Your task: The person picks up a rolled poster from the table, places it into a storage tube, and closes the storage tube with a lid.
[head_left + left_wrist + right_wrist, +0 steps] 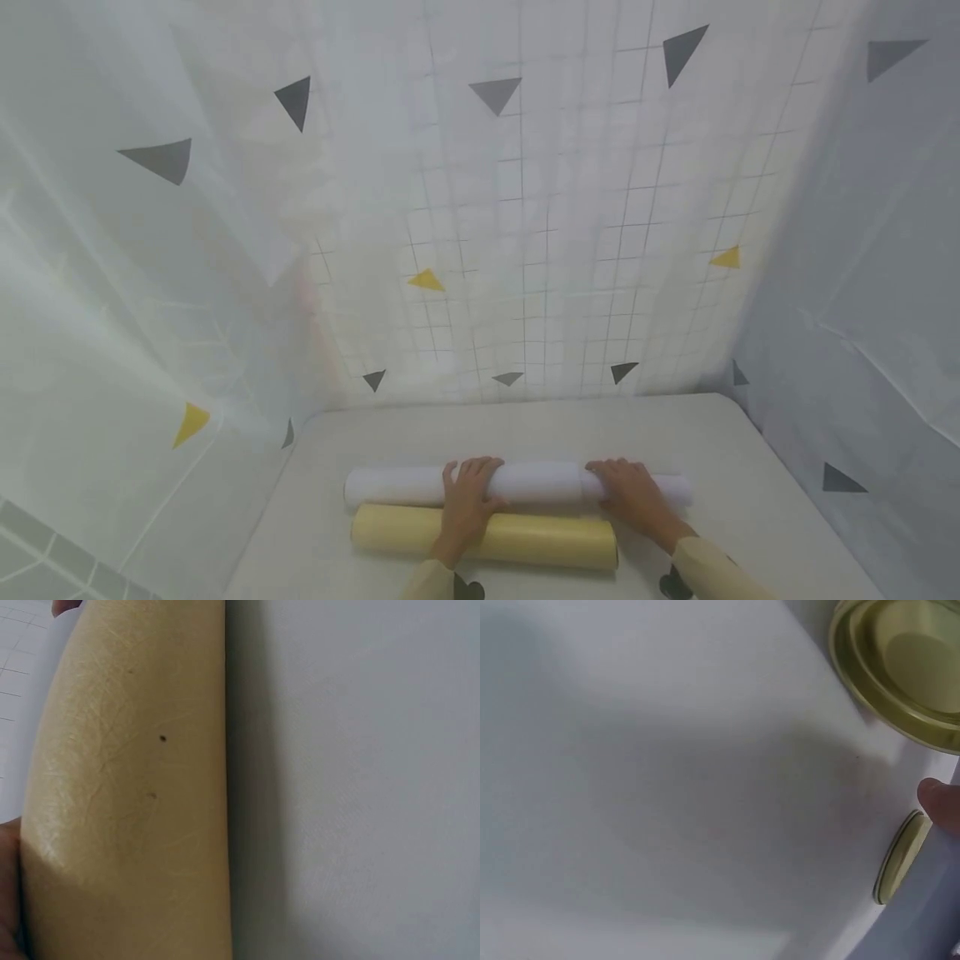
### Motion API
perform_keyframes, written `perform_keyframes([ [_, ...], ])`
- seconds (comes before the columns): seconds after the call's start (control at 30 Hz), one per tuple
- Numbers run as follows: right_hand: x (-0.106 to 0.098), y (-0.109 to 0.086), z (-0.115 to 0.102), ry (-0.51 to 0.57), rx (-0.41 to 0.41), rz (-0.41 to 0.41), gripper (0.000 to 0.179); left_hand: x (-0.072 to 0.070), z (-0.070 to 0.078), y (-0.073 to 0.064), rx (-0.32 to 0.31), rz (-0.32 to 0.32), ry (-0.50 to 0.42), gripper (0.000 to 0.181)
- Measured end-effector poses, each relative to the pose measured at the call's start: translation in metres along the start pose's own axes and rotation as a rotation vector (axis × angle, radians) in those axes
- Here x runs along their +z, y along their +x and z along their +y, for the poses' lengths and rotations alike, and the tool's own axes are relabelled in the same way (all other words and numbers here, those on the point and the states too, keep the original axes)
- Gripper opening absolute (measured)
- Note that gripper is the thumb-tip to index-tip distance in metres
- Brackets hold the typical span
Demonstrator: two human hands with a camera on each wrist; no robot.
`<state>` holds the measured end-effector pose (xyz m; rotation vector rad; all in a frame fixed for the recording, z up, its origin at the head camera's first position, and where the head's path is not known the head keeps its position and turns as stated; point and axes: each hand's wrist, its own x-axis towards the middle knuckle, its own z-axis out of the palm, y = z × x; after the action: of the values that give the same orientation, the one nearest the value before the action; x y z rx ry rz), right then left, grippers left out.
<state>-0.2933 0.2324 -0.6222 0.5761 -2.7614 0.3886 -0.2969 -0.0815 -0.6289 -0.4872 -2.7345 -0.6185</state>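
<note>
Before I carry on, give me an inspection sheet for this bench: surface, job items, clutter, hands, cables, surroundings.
Surface: pale tabletop with rounded far corners.
Job items: white roll lying behind a yellow roll, roughly parallel; whether they touch is hard to tell. The yellow roll is creased, with a dark speck.
Clutter: nothing seen.
Left hand: reaches across the yellow roll and grips the white roll.
Right hand: grips the white roll nearer its right end.
Cables: nothing seen.
Surroundings: pale sheeting behind and on both sides, printed with grey and yellow triangles; grid lines show on the back sheet.
</note>
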Motion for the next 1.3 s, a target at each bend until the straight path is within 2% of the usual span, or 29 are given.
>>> perform_keyframes([
  [0.17, 0.004, -0.008, 0.002, 0.009, -0.01, 0.025, 0.056, -0.001, 0.0, -0.001, -0.014, -0.033, 0.005, 0.064],
  [0.4, 0.007, -0.017, 0.014, -0.037, 0.0, 0.042, 0.058, -0.004, -0.002, -0.003, 0.002, -0.019, 0.017, 0.065],
  [0.63, -0.004, -0.029, 0.027, -0.083, 0.139, -0.037, 0.057, -0.005, -0.005, -0.006, 0.026, 0.02, 0.011, 0.065],
  [0.8, -0.009, -0.03, 0.025, -0.132, 0.238, -0.093, 0.044, -0.006, -0.007, -0.007, 0.019, 0.011, 0.019, 0.066],
  [0.9, -0.009, -0.03, 0.021, -0.144, 0.275, -0.102, 0.044, -0.006, -0.008, -0.008, 0.015, -0.001, 0.007, 0.065],
  [1.0, -0.009, -0.031, 0.018, -0.139, 0.271, -0.081, 0.045, -0.006, -0.007, -0.009, 0.021, -0.011, 0.007, 0.064],
  [1.17, -0.004, -0.033, 0.014, -0.139, 0.178, -0.011, 0.043, -0.002, -0.009, -0.012, 0.024, -0.019, 0.02, 0.066],
  [1.3, 0.002, -0.033, 0.009, -0.136, 0.136, 0.026, 0.05, -0.006, -0.006, -0.016, 0.017, -0.031, 0.013, 0.066],
])
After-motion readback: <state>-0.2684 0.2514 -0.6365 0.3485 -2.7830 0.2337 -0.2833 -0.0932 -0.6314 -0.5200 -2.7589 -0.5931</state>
